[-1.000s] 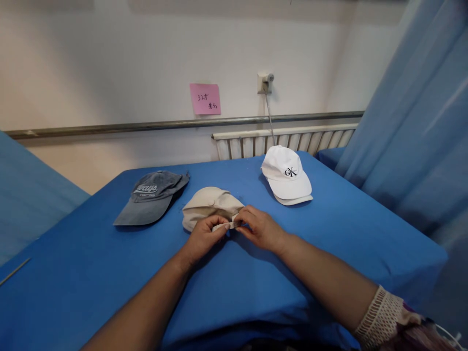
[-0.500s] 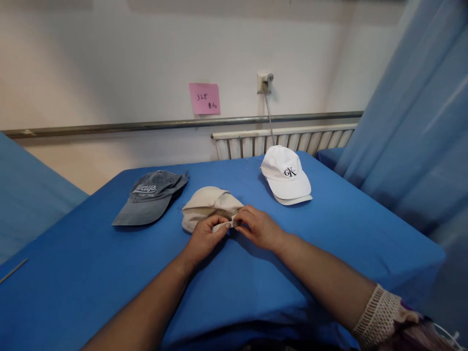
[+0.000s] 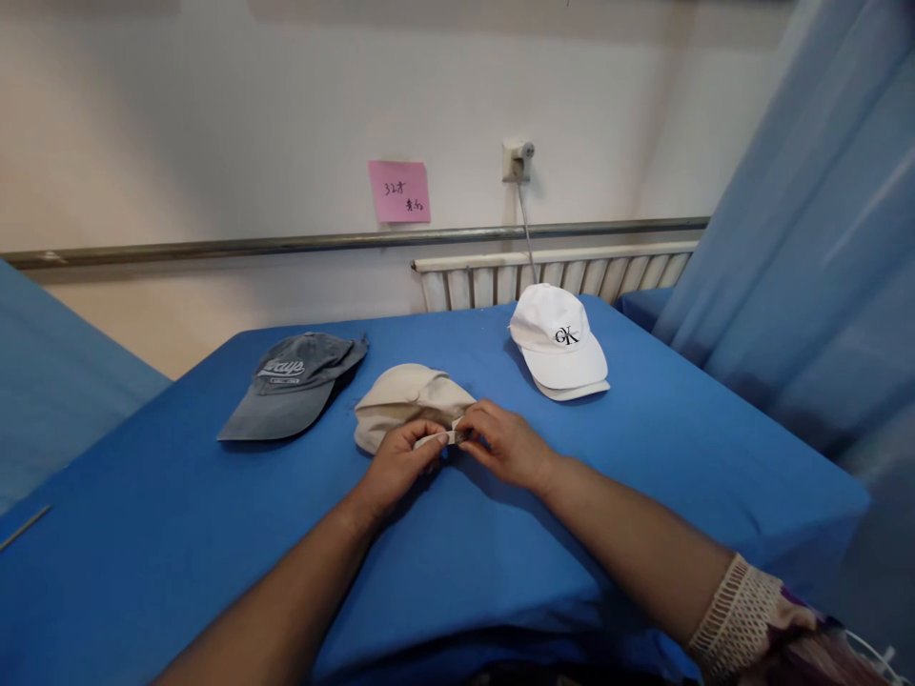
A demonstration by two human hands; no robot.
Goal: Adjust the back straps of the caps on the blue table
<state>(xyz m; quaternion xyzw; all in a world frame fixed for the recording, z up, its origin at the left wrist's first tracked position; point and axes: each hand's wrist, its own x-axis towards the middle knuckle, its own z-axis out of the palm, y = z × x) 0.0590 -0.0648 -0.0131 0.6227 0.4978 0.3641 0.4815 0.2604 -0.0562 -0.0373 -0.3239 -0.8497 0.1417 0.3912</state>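
Beige cap (image 3: 390, 405) is resting on the blue tabletop (image 3: 457, 572), directly in front of the person, between a gray cap (image 3: 296, 381) and a white cap (image 3: 558, 333). It is sitting nearer to the gray one. Its crown is sagging into soft folds, and its strap (image 3: 431, 440) is facing the person.

Both hands are working at this strap. The left hand (image 3: 404, 462) is pinching it between thumb and fingers. The right hand (image 3: 509, 448) is gripping the strap area just beside, with fingertips bunched together. The two hands are nearly meeting. A small dark patch is showing at the right fingertips; its nature cannot be told.

The gray cap is lying to the left, its brim pointing toward the person's left and white lettering showing on its front. The white cap is standing farther back on the right, bearing a dark letter mark; a second pale edge is showing beneath its brim.

A thin stick (image 3: 25, 527) is lying at the far left. Behind the tabletop, a pink note (image 3: 398, 191) is hanging on the wall above a metal rail (image 3: 286, 248), and a plug (image 3: 527, 152) is occupying a socket above the radiator (image 3: 558, 276). A blue curtain (image 3: 807, 238) is hanging on the right.
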